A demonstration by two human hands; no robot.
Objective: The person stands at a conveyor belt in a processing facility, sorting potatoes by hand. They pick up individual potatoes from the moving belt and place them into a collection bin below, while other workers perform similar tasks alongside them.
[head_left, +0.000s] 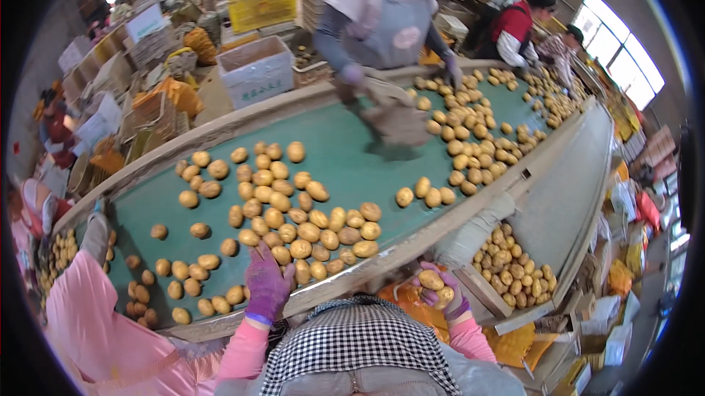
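Note:
Potatoes [308,231] lie scattered in loose groups over a green conveyor belt [345,150]. My left hand [269,284], in a purple glove, rests at the belt's near side. Its fingers are stretched out against the nearest potatoes, apparently without a grip on any. To the right, my right hand [449,296], gloved the same way, is closed around a couple of potatoes [432,281] just off the belt's near rim. Beside that hand, a heap of potatoes [514,270] sits in a metal chute behind a wooden board [481,289].
Across the belt a person in an apron [396,11] handles a brown cloth or sack [396,113], blurred by motion. A pink-sleeved person [110,330] works close on my left. More people stand at the far right end. White crates [255,69] and a yellow crate [263,7] stand beyond the belt.

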